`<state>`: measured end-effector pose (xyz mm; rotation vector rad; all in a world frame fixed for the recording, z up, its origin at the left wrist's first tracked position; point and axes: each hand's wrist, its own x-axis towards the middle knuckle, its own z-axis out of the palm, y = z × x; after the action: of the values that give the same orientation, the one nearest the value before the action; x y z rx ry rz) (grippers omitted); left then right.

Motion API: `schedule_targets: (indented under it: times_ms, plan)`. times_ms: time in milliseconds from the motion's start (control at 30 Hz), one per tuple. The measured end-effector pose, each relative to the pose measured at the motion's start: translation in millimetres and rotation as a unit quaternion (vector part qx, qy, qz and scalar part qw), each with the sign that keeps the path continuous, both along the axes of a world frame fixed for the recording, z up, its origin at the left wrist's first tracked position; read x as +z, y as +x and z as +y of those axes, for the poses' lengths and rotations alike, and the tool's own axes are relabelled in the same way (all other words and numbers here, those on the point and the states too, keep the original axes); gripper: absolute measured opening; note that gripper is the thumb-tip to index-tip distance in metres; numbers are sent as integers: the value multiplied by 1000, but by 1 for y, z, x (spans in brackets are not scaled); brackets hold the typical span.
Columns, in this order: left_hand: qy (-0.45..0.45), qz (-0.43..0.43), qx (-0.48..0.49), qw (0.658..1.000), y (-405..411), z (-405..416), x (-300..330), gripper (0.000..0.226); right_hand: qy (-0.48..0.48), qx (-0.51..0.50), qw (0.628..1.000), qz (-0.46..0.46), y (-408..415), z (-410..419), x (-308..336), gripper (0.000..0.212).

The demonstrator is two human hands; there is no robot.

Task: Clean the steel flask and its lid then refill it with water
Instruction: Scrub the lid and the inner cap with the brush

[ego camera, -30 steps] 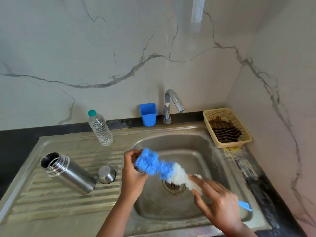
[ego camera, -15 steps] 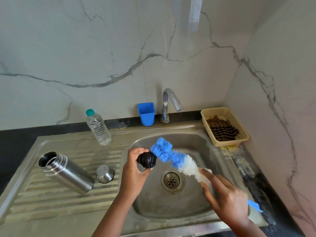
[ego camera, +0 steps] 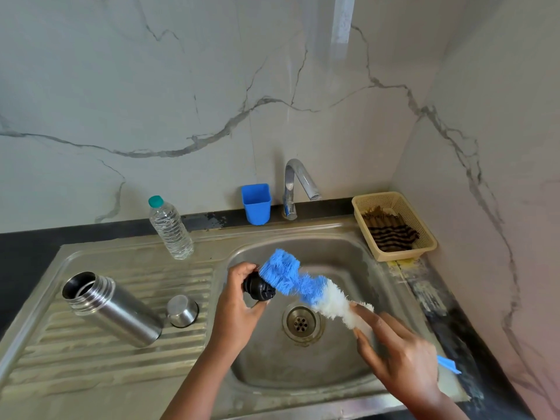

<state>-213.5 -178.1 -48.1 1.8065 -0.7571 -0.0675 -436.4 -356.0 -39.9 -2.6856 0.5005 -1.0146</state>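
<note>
Steel sink (ego camera: pixel 357 250) with ribbed drainboard set in dark surface (ego camera: pixel 27 247), tap (ego camera: pixel 298 183) behind, not running. Steel flask (ego camera: pixel 115 310) lies on its side on the drainboard, mouth open toward upper left; likely rigid, smooth, slippery when wet, so grab mid-body or at the threaded neck. Plastic water bottle (ego camera: pixel 171 230) stands near the back edge. Bottle brush (ego camera: pixel 303 287), blue and white bristles, soft, over the basin; blue tip touching the black inner lid (ego camera: pixel 260 288). Right hand (ego camera: pixel 400 356) grasps brush handle, index finger extended along the bristles. Left hand (ego camera: pixel 239 304) pinches the black lid over the basin; small, ridged, easy to drop. Steel cap (ego camera: pixel 181 310) sits upside down just beside the flask base.
</note>
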Motion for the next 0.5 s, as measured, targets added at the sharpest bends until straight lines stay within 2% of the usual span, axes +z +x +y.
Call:
schedule_targets:
  times_ms: [133,300,400,500]
  plan:
    - [-12,23,-18,999,-3,0,1,79,-13,60,998,35,-1,-4,1,32]
    - [-8,0,-17,1000,-2,-2,-2,85,82,-40,995,30,4,1,2,32]
    - [-6,12,-13,1000,-2,-1,0,89,77,2,997,31,-2,3,1,36]
    - [-19,28,-27,999,-4,-1,-2,81,118,-2,992,33,-6,1,5,38]
